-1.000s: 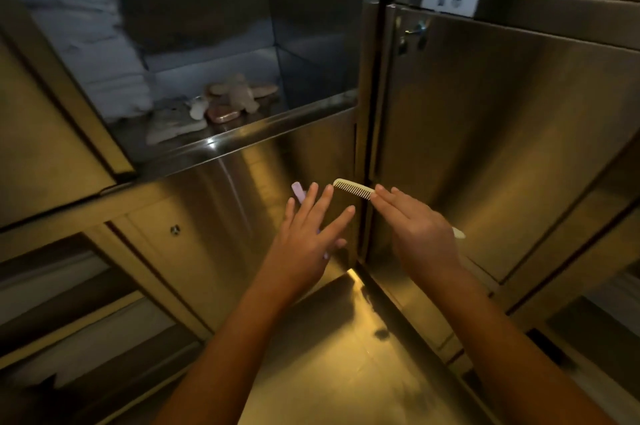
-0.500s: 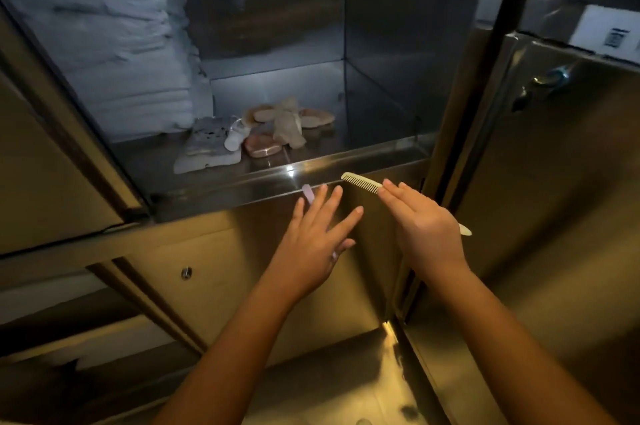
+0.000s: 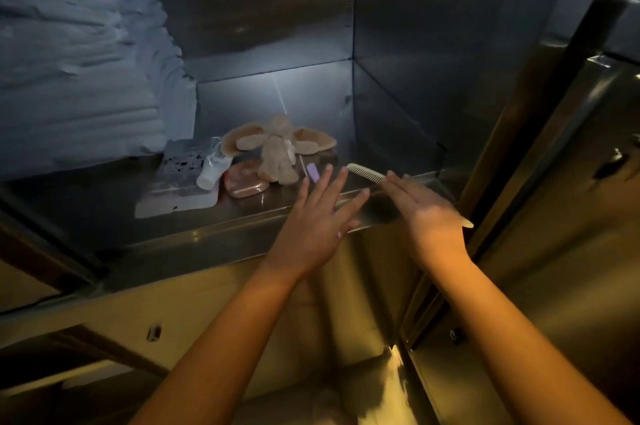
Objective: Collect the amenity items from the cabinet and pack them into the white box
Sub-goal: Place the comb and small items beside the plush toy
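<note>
Inside, the cabinet shelf carried a towel stack at far left, then a flat packet, a white tube, a pink soap and a beige puff. Near of these, over the shelf's front lip, the right hand, fingers straight and together, held the comb under its palm, long axis running far-left to near-right, teeth end farthest. The left hand, fingers splayed, thumb tucked, held a lilac stick. Bare steel showed between puff and right wall.
</note>
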{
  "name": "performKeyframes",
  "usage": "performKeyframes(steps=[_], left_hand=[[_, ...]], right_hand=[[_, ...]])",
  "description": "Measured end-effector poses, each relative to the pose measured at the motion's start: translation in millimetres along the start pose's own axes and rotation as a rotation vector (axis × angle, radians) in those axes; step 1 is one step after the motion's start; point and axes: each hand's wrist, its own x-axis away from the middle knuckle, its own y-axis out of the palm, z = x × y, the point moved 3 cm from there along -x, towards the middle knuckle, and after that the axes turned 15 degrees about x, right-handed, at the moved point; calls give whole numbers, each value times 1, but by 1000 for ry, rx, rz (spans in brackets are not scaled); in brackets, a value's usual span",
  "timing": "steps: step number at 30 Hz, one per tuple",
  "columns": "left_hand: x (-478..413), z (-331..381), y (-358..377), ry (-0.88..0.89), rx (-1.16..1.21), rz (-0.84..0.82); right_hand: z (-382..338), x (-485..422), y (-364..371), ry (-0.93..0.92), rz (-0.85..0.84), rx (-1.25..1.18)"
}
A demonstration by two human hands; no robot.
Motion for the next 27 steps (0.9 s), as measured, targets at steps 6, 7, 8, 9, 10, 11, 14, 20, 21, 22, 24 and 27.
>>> performKeyframes(steps=[6,7,8,9,10,11,14,20,21,22,24,27], left_hand=[[-57,-23,6,31,-19,-63],[-66,-27,8,27,-29,-84],[-74,-31,11,17,-31,-107],[-81,-36,14,5,-23,-128],[-87,-40,17,-5,-13,-144],[-93,-45,19,-16,-3,-156],[-107,-55,26,-65,58,-175],[-120,-66,37,-84,111,-216],[-120,-68,39,-78,106,-228],[-119,-69,40,-75,93,-241],[-118,-71,42,-81,66,-256],[-118,-71,42,-86,55,-251]], right_hand=[[16,-39,28,97,-38,50],[18,-46,34,106,-60,55],[20,-52,41,113,-82,55],[22,-57,47,127,-98,58],[24,-61,53,140,-115,61],[26,-64,60,153,-131,62],[31,-74,76,148,-181,40],[38,-89,98,139,-352,31],[39,-91,101,141,-379,17],[39,-93,102,142,-402,5],[39,-96,104,132,-446,-5],[36,-99,104,111,-496,16]])
